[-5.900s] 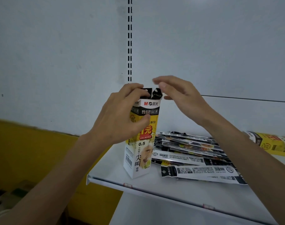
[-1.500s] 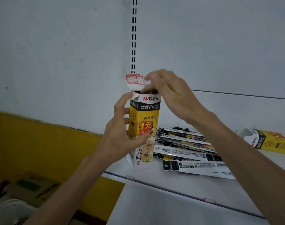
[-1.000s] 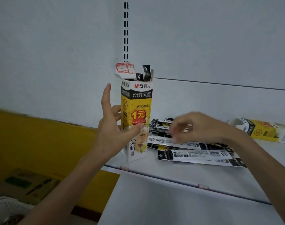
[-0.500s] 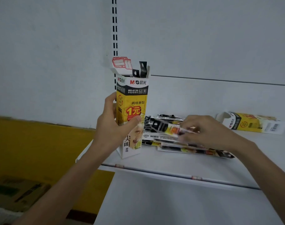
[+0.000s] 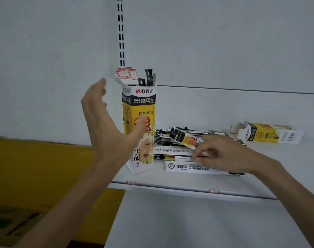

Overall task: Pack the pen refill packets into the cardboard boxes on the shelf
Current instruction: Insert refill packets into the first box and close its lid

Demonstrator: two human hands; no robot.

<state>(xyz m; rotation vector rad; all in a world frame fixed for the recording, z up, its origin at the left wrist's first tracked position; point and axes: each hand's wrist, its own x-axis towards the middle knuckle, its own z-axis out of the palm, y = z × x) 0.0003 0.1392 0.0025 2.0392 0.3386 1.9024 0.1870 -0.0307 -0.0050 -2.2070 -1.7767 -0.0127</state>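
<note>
A tall yellow and white cardboard box (image 5: 138,106) stands upright at the left end of the white shelf (image 5: 188,185). Its top flap is open and black packet ends (image 5: 148,77) stick out. My left hand (image 5: 106,126) is beside it with fingers spread off the box; only the thumb touches the front. My right hand (image 5: 222,154) rests on the pile of refill packets (image 5: 174,152) and pinches one yellow and black packet (image 5: 185,138), whose free end tilts up toward the box. A second box (image 5: 267,134) lies on its side at the right, open end to the left.
A slotted black rail (image 5: 120,33) runs up the white back wall above the box. Left of the shelf is a yellow wall (image 5: 36,167). A brown carton (image 5: 13,226) sits low at the bottom left. Below the shelf edge is a white panel.
My left hand has let go of the upright box: its fingers have spread away, thumb still on the front. My right hand holds the packet over the pile, shifted slightly right.
</note>
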